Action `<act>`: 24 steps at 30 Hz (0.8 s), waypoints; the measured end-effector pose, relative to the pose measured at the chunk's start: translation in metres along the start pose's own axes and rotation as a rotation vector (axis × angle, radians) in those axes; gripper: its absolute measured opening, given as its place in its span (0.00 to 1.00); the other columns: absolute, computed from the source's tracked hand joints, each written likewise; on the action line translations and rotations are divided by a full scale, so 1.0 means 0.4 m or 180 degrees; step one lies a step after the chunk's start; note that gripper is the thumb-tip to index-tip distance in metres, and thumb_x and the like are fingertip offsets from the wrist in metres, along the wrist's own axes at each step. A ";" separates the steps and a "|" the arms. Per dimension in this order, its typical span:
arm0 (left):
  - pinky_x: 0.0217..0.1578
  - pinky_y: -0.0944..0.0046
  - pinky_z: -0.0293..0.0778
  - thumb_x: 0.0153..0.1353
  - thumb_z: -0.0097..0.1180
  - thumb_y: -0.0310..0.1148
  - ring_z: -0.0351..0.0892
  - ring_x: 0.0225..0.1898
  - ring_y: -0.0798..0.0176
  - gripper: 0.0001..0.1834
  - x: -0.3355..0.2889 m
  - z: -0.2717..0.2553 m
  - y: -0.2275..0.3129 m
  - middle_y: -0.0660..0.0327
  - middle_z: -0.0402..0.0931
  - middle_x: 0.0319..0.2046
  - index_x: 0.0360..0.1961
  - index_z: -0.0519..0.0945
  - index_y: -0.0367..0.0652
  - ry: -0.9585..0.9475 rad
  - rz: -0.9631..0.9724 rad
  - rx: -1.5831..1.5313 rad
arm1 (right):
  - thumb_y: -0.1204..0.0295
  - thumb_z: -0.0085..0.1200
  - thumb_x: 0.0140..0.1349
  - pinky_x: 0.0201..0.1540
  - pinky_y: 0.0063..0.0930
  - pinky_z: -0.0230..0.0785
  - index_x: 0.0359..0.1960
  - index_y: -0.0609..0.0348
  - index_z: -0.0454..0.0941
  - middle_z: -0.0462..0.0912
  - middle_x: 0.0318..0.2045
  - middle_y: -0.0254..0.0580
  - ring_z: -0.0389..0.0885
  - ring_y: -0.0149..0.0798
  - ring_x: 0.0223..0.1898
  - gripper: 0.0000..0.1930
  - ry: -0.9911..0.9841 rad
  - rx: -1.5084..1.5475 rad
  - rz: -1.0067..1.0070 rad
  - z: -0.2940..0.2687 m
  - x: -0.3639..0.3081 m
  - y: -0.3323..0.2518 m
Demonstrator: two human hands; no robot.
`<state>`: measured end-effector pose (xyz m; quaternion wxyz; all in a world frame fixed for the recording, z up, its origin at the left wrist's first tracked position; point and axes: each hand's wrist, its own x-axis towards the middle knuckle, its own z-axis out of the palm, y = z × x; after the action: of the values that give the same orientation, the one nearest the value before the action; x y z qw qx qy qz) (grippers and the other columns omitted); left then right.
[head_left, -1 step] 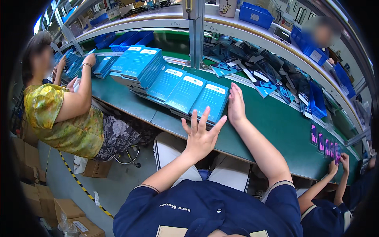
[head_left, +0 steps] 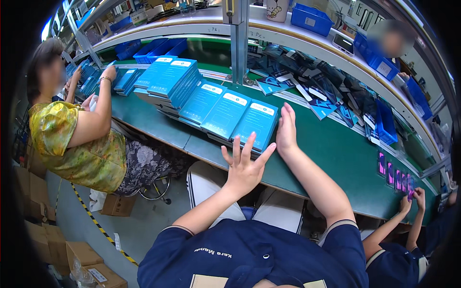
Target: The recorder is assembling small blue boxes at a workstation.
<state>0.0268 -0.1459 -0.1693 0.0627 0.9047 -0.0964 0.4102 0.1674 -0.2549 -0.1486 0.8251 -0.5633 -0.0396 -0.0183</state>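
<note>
Green desk (head_left: 331,158) below a white shelf (head_left: 283,30), a co-worker (head_left: 79,144) in yellow over at nine o'clock, teal box stacks (head_left: 224,116) around twelve, left hand (head_left: 244,167) splayed and ungripping at the rightmost stack's (head_left: 257,122) six, right hand (head_left: 287,132) open, flat alongside its three, pink pieces (head_left: 390,174) towards four.

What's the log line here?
left hand: spread, at near edge of blue boxes | right hand: beside their right side | boxes: stacked on green table
</note>
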 end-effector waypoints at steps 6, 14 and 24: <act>0.66 0.26 0.38 0.41 0.77 0.44 0.28 0.72 0.23 0.71 -0.017 -0.031 0.001 0.30 0.27 0.71 0.74 0.35 0.43 0.0396 -0.0970 -0.0367 | 0.64 0.45 0.71 0.74 0.35 0.39 0.75 0.65 0.36 0.47 0.74 0.56 0.47 0.45 0.75 0.39 -0.0044 0.0325 0.0644 0.049 -0.226 -0.040; 0.66 0.32 0.47 0.44 0.76 0.40 0.36 0.70 0.17 0.72 0.003 -0.045 -0.010 0.20 0.25 0.69 0.74 0.28 0.36 0.0021 -0.1313 -0.1116 | 0.66 0.42 0.72 0.73 0.33 0.43 0.74 0.68 0.38 0.51 0.73 0.52 0.52 0.42 0.73 0.37 -0.0485 0.0677 0.0808 0.037 -0.202 -0.035; 0.66 0.32 0.47 0.46 0.75 0.42 0.36 0.70 0.17 0.69 0.011 -0.044 -0.050 0.21 0.25 0.69 0.74 0.32 0.36 -0.0191 -0.1395 -0.0900 | 0.68 0.41 0.71 0.72 0.34 0.46 0.74 0.68 0.41 0.54 0.72 0.53 0.55 0.43 0.71 0.35 -0.0441 0.0739 0.0834 0.085 -0.178 -0.010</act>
<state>0.0213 -0.1235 -0.1550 0.2730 0.8980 0.0437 0.3423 0.0948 -0.2255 -0.1388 0.8751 -0.4646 -0.0245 0.1329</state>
